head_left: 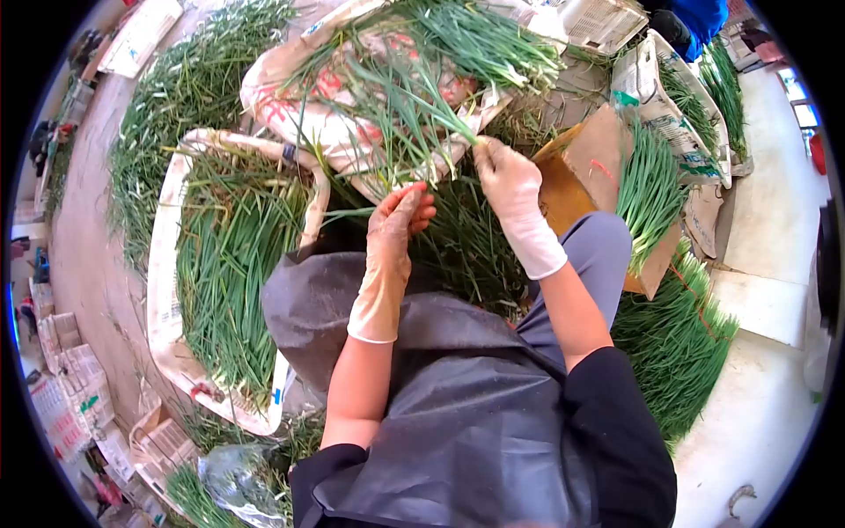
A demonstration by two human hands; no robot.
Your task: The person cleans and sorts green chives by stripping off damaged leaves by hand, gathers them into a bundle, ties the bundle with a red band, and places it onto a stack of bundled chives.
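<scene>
While a small bunch of green stalks (447, 113) is gripped at its pale ends between the thumb and fingers of the right hand (508, 172), the bunch is pointed toward eleven o'clock, its leaves spread above a white sack (262, 95) marked with red print. The left hand (398, 220) is placed at about eight o'clock from the right, with its fingertips drawn close together near the sack's lower edge; whether anything is pinched there cannot be told. Both hands are covered by thin gloves, the left one stained tan. With the clock centred on the hands, a thicker pile of stalks (493, 48) is laid across the sack toward twelve o'clock. At eight o'clock, a white crate (164, 282) is filled with long greens, and at ten a loose heap (180, 97) is strewn over the floor. A cardboard box (600, 150) is set between two and three o'clock, with a neat bundle (653, 189) rested against it at three. More greens (673, 356) are massed at four o'clock, while six o'clock is taken up by a dark apron (475, 422).
</scene>
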